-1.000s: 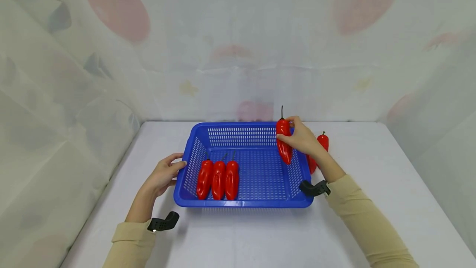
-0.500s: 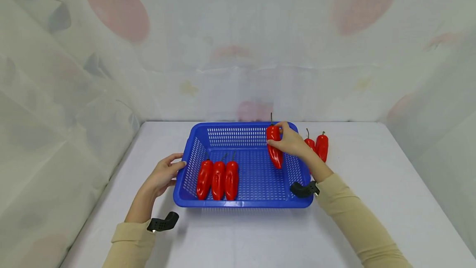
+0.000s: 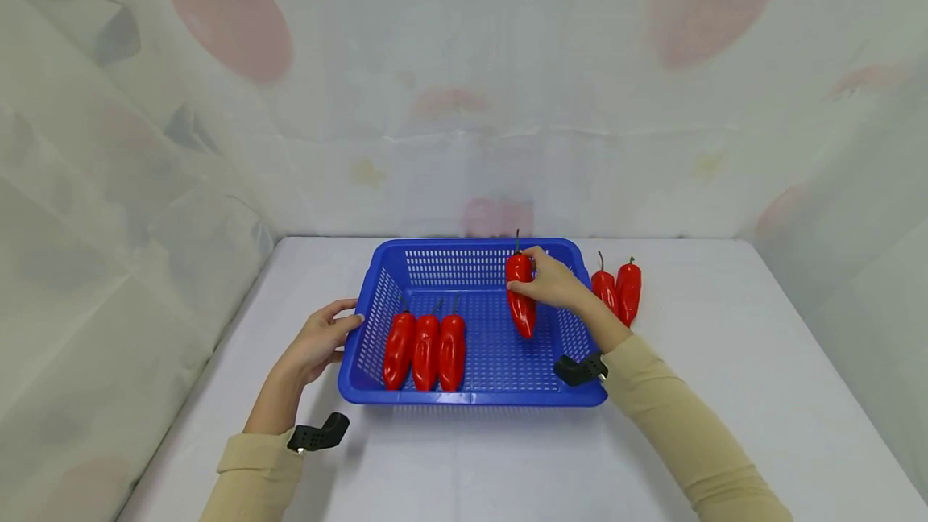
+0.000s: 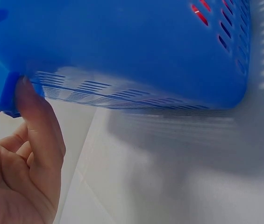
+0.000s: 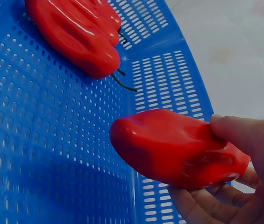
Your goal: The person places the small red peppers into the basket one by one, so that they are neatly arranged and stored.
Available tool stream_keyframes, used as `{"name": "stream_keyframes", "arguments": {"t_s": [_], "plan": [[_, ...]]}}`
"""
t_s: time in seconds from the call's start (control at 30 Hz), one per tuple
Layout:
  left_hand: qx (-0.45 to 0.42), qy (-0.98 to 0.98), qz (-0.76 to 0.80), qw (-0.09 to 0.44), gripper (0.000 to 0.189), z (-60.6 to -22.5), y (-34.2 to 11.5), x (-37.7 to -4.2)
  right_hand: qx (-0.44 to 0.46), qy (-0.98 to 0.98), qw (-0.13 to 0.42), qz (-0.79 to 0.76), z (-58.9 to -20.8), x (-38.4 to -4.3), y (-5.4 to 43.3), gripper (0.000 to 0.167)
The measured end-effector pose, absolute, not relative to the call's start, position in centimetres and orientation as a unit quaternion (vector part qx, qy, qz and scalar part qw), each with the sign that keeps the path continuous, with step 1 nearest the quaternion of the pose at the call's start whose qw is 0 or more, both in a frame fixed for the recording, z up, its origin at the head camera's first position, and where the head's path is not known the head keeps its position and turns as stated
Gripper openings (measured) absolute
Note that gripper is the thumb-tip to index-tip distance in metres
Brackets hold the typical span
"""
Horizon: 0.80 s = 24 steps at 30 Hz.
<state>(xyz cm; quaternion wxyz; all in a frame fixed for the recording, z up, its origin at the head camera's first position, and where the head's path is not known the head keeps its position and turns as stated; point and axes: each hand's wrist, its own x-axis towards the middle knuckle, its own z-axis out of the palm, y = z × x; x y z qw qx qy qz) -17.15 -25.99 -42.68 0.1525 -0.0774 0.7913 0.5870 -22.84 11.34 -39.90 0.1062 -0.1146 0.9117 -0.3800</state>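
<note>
My right hand (image 3: 554, 279) pinches a red chili pepper (image 3: 520, 296) between thumb and fingers, stem up and tip down, over the right half of a blue plastic basket (image 3: 474, 397). In the right wrist view the held pepper (image 5: 178, 147) hangs above the perforated floor. Three more red peppers (image 3: 425, 351) lie side by side in the basket's left part, stems toward the back. At the basket's left end, my left hand (image 3: 319, 341) holds the rim; the left wrist view shows its fingers (image 4: 40, 126) at the rim's edge.
Outside the basket's right side, two red peppers (image 3: 628, 292) lie close together on the white table (image 3: 725, 393). A patterned cloth (image 3: 464, 103) hangs behind the table and along its sides. Each wrist wears a black camera mount (image 3: 319, 432).
My right hand has carried the pepper leftward and lower over the basket, uncovering the two peppers on the table. The left hand and the basket have stayed in place.
</note>
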Motion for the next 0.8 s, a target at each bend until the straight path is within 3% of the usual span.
{"name": "stream_keyframes", "arguments": {"t_s": [0.8], "plan": [[-0.072, 0.794, 0.585, 0.152, 0.048, -42.9, -26.1, -17.1, -0.133, 0.902, 0.179, -0.370, -41.7, -23.6, 8.8, 0.066]]}}
